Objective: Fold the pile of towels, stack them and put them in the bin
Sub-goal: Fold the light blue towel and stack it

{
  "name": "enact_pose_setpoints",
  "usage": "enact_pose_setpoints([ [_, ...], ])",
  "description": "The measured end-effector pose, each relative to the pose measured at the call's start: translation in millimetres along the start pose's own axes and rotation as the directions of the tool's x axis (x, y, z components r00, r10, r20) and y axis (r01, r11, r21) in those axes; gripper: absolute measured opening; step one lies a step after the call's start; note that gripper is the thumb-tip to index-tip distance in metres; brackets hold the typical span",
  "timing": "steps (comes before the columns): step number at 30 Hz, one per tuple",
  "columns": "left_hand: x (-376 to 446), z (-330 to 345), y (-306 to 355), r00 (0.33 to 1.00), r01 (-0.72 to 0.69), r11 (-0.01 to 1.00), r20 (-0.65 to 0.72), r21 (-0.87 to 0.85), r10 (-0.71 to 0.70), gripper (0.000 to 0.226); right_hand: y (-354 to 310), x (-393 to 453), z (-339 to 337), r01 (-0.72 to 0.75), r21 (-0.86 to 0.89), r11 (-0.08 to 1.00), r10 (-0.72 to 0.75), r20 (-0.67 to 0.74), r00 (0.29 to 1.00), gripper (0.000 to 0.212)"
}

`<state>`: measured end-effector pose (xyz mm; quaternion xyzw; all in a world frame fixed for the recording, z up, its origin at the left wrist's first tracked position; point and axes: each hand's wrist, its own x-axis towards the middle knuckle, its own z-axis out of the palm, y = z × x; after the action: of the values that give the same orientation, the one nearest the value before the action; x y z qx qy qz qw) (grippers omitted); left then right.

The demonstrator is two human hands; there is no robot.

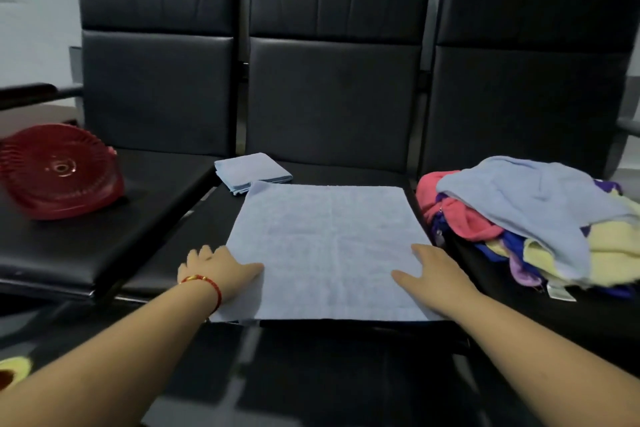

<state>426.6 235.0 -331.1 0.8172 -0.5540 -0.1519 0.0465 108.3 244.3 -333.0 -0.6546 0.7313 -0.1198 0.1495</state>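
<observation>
Black waiting-room seats (332,94): I press both released grips, left (221,269) and right (438,274), flat on a spread blue towel (329,239), first fold likely next.

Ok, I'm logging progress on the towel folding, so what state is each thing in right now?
Spread towel: flat, unfolded on the middle seat.
Folded towel: folded, behind it.
Towel pile: crumpled, unfolded.
Red bin: tipped on its side.
Left hand: resting on the towel's left edge.
Right hand: flat on its right edge.
</observation>
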Motion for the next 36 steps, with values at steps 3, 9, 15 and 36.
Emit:
enact_pose_setpoints([
  [3, -20.2, -10.4, -20.4, 0.995, 0.028, 0.999, -0.093, -0.041, -0.032, 0.068, 9.9, -11.2, -10.8, -0.133, 0.147, 0.98, 0.127, 0.05, 0.991, 0.086],
  [9, -35.8, -25.7, -33.3, 0.999, 0.034, 0.998, 0.027, -0.06, -0.033, 0.04, 23.2, -27.7, -32.5, -0.28, 0.269, 0.921, 0.254, 0.129, 0.959, 0.058],
  [15, -42.7, -18.2, -34.7, 0.928, 0.241, 0.893, 0.359, -0.379, -0.098, 0.042, 39.4, -39.1, -37.2, -0.432, 0.458, 0.777, 0.303, 0.329, 0.894, 0.011],
  [36, -36.9, -33.3, -48.2, 0.957, 0.12, 0.281, 0.187, -0.952, 0.223, 0.017, 28.8, -30.0, -54.4, -0.241, 0.92, 0.31, 0.151, 0.203, 0.968, 0.018],
])
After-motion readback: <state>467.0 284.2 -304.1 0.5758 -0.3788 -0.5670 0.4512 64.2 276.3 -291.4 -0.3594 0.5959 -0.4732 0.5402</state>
